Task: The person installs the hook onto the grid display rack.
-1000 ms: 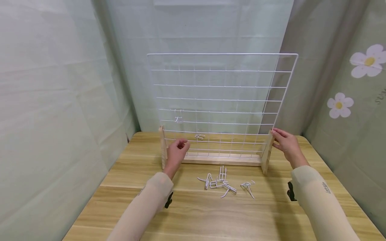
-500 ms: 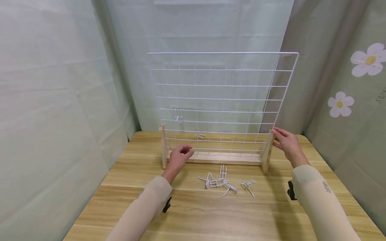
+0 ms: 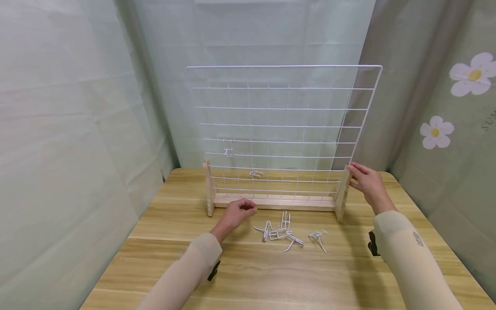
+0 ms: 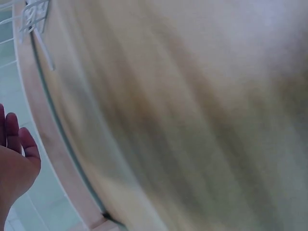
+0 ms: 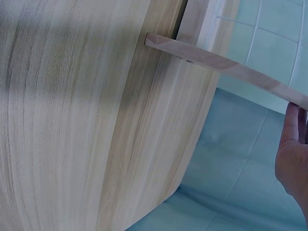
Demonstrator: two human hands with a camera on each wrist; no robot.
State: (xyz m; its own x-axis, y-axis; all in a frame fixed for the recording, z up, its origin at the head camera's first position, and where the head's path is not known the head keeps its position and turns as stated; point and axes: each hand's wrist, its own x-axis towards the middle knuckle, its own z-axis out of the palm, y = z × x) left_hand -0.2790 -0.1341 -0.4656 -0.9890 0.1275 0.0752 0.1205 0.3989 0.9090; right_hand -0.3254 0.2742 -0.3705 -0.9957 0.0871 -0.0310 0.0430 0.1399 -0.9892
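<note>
Hooks (image 3: 286, 235) lie bunched on the tabletop (image 3: 310, 284), lower centre of frame. Left hand (image 3: 235, 214) near them, grip loosely curved, seemingly empty. Right hand (image 3: 369, 185) pinches the stand (image 3: 342, 198), right of centre. Risk: crowded hooks might snag; a knock could tip the grid (image 3: 286, 141).

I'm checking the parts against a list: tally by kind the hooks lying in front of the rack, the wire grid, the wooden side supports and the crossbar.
White hooks: 5
Wire grid: 1
Wooden side supports: 2
Wooden crossbar: 1
Total: 9
</note>
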